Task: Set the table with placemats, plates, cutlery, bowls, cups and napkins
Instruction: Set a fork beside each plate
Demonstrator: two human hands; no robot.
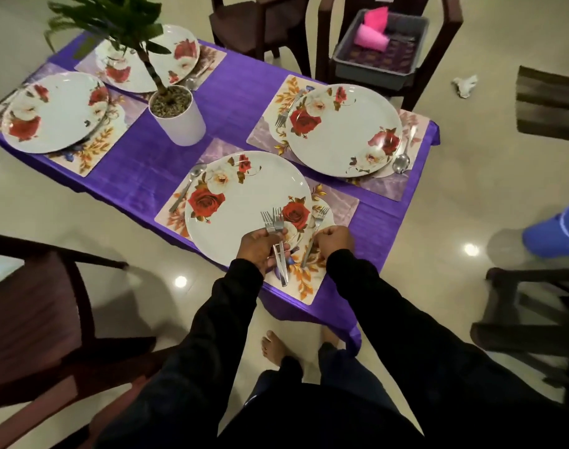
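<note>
Cutlery step, near setting. Left of the near plate [244, 202], a spoon [187, 189] is already lying on the placemat [338, 205]. The left hand [258, 249] is gripping two spare forks [275, 233] over the plate's near rim. The right hand [333, 239], fingers curled, is pinching one fork [313, 236] and laying it on the mat just right of the plate. Next, likely: letting go, then carrying the spares round to the two far-left settings, where I cannot make out forks.

4 rose plates [244, 202] on placemats [338, 202]; 2 forks [273, 222] in left hand [258, 249], right hand [335, 238] on another fork [318, 218].
</note>
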